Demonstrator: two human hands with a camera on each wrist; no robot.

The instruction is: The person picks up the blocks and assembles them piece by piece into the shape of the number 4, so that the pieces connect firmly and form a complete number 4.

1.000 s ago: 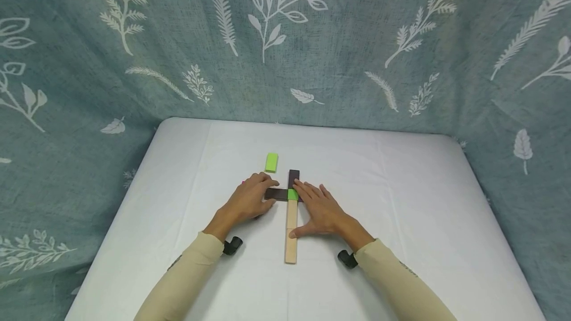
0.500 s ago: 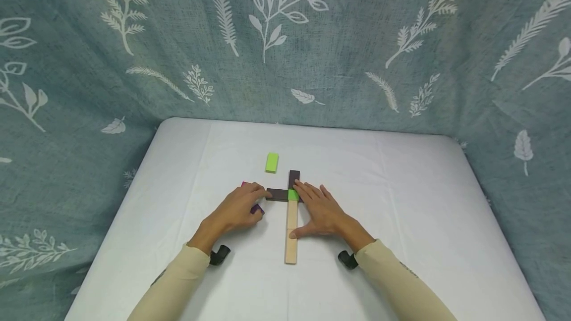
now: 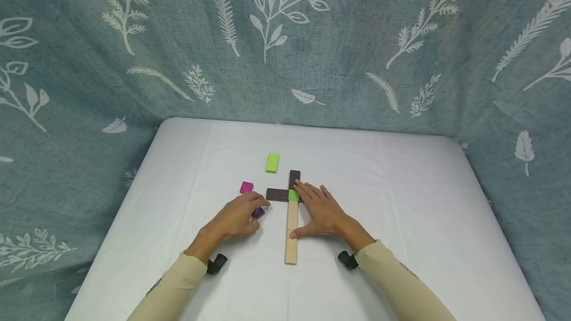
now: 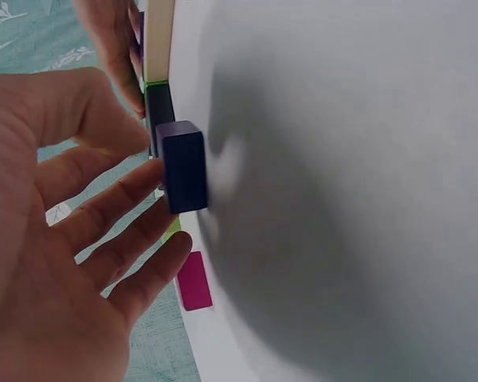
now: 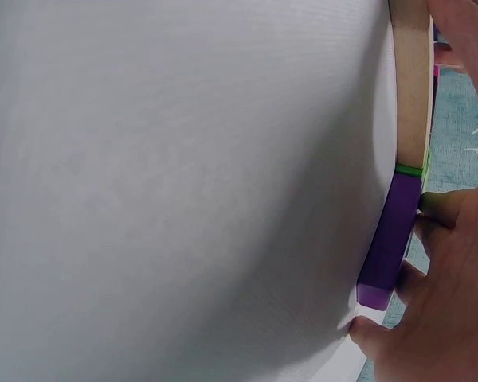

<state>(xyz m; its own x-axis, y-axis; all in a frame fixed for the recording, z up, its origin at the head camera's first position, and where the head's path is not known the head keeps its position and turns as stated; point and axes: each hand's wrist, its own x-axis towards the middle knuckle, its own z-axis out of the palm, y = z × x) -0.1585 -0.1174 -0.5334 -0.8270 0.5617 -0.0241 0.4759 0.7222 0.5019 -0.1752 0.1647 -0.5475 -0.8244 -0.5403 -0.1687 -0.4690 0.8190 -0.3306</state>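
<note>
Several flat blocks form a cross: a dark block at the top [image 3: 294, 178], a dark block on the left [image 3: 277, 194], a purple block on the right [image 5: 390, 239], a green middle [image 3: 293, 194] and two plain wooden blocks [image 3: 291, 246] in line below. My right hand [image 3: 323, 212] rests along its right side, fingers spread, fingertips by the purple and top blocks, thumb on the wood. My left hand [image 3: 234, 217] hovers around a loose dark purple block [image 4: 185, 169], thumb and fingers spread on either side of it, not curled round it.
A pink block [image 3: 247, 187] lies just beyond my left hand. Farther back is a lime green block [image 3: 272, 162]. All lie on a white-covered table [image 3: 401, 177], with a leaf-patterned blue-green cloth [image 3: 339, 88] hanging behind.
My left hand has drawn away from the cross's left block, leftward and nearer to me, to the loose purple block. The pink block has come into view. My right hand stays put.
</note>
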